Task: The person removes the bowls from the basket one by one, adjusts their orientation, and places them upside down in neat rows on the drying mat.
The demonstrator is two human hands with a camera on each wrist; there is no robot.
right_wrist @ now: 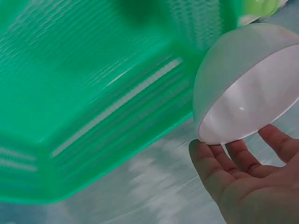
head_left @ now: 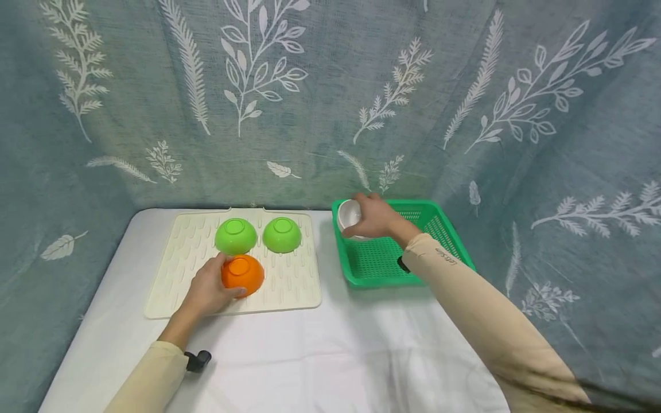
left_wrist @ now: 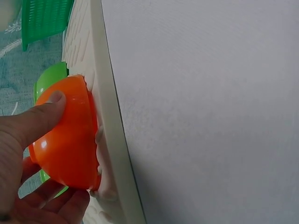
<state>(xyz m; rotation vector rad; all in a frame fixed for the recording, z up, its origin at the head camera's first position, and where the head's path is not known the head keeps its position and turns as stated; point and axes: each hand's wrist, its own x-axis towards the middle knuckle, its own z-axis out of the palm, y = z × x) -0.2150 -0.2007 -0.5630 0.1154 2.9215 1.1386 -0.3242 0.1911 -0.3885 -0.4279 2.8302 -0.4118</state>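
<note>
An orange bowl sits upside down on the cream drying mat. My left hand grips it, the thumb on one side and the fingers curled round the other. In the left wrist view its rim is down at the mat's ridges. Over the left back corner of the green basket, my right hand holds a white bowl by its rim. This bowl is tilted, its inside partly visible in the head view.
Two light green bowls, one at the left and one at the right, stand upside down behind the orange one on the mat. A white cloth covers the table. Behind it hangs a leaf-patterned blue-green curtain.
</note>
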